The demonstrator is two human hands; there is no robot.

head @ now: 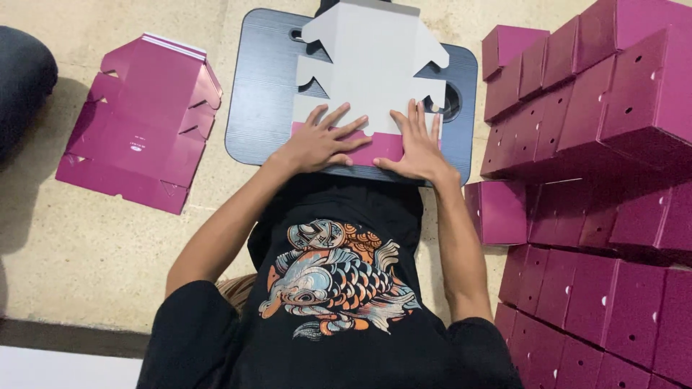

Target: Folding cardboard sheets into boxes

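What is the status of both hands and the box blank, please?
Left hand and right hand flat, pressing the folded flap. Box blank on the dark board. Nothing obstructing.

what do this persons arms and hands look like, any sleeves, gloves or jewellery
Both arms are bare from short black sleeves down. The left hand and right hand wear no gloves; no rings, watch or bracelets show.
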